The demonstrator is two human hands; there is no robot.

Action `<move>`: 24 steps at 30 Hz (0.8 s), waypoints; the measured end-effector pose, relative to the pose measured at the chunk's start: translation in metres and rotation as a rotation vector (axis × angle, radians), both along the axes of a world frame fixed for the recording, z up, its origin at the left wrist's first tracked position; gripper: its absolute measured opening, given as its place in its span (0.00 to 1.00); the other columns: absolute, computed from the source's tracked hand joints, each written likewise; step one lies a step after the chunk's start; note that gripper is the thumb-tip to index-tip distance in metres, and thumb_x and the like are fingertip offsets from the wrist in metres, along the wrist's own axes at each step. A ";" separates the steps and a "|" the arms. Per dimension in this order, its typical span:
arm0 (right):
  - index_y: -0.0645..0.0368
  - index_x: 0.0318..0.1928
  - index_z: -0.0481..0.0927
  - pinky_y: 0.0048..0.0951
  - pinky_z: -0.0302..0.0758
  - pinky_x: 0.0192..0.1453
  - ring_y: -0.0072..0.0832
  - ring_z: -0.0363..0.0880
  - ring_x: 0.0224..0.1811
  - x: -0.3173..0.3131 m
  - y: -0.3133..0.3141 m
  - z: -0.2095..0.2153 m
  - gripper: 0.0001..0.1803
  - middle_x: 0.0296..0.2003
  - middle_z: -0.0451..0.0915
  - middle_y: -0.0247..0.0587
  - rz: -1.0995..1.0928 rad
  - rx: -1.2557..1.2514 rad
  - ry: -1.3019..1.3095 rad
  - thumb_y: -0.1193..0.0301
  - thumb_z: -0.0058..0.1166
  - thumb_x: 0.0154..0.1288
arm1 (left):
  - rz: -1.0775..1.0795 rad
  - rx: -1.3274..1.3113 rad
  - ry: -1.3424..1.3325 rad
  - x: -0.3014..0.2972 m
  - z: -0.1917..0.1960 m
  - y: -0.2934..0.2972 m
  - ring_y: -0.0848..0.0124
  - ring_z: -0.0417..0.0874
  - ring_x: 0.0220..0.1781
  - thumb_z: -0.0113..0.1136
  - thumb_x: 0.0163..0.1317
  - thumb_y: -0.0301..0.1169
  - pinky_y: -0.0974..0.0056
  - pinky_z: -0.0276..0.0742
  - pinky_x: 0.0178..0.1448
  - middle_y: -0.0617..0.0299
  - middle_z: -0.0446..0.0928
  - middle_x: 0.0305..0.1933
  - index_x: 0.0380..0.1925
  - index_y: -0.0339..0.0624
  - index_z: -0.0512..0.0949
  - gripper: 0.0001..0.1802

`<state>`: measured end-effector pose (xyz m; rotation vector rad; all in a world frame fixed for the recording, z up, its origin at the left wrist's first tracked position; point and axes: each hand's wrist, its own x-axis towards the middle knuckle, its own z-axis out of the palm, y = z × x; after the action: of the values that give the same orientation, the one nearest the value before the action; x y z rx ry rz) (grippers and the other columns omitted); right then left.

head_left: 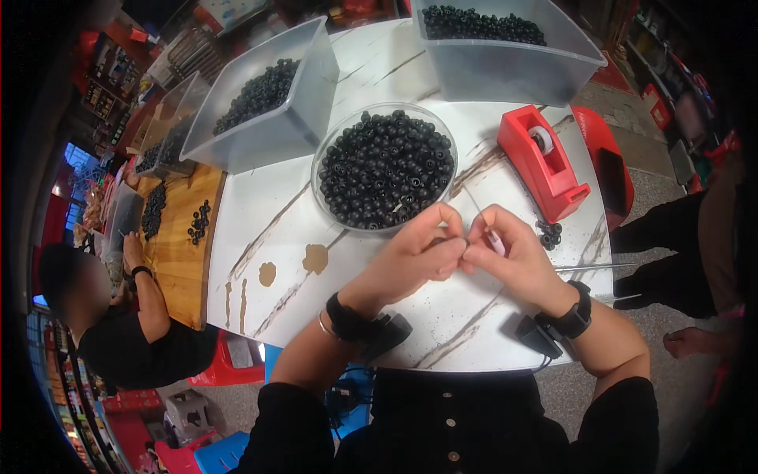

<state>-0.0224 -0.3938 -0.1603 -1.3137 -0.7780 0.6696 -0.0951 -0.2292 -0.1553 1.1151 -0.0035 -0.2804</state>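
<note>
- Two bare hands meet over the white marble-patterned table (276, 229), fingertips touching.
- Left hand (410, 257) has its fingers pinched shut; what they grip is too small to make out.
- Right hand (509, 253) is closed on a thin pale thread (474, 207) that rises from its fingertips.
- Just beyond the hands sits the round clear bowl of black beads (384, 167).
- Right of the bowl stands a red tape dispenser (543, 162).

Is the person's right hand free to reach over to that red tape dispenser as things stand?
Probably yes. The red tape dispenser stands on bare table just beyond the right hand, with nothing between them. But that hand is pinching a thin cord together with the left hand, so it isn't empty.
</note>
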 end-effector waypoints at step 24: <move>0.60 0.51 0.63 0.18 0.63 0.31 0.16 0.67 0.25 -0.011 0.000 -0.010 0.17 0.27 0.72 0.35 -0.049 -0.064 -0.242 0.71 0.45 0.62 | 0.339 -0.216 -0.103 -0.006 -0.029 -0.003 0.79 0.72 0.31 0.48 0.62 0.25 0.76 0.66 0.34 0.62 0.74 0.35 0.38 0.41 0.68 0.05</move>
<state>-0.0331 -0.3940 -0.1698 -1.4856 -0.9219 0.5053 -0.1010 -0.2326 -0.1839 0.8968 0.0619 0.0803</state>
